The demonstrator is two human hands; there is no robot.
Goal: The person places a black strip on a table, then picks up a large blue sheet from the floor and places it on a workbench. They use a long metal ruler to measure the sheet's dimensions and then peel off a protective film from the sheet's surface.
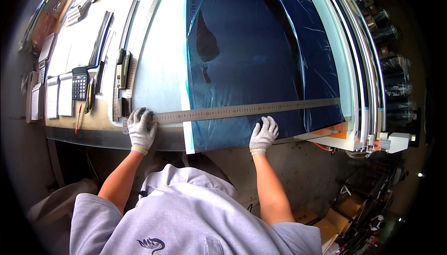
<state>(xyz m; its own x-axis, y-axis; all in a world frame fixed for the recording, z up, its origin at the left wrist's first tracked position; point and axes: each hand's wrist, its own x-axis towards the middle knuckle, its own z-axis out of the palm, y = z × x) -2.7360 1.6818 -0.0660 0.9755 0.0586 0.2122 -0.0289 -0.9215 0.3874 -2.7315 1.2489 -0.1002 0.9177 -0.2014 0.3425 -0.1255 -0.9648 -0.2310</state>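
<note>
A long steel ruler lies crosswise over a sheet covered in blue film. Its left end reaches past the sheet onto the table. My left hand, in a grey knit glove, grips the ruler near that end, fingers over it and thumb at its near edge. My right hand, gloved alike, rests on the blue film with its fingers stretched out. Its fingertips come up to the near edge of the ruler; whether they touch it I cannot tell. The film is wrinkled, with dark patches toward the far side.
On the left of the table lie a calculator, a red pen, a box cutter, notepads and a second steel ruler. Metal rails run along the right side. Cardboard boxes stand at the lower right.
</note>
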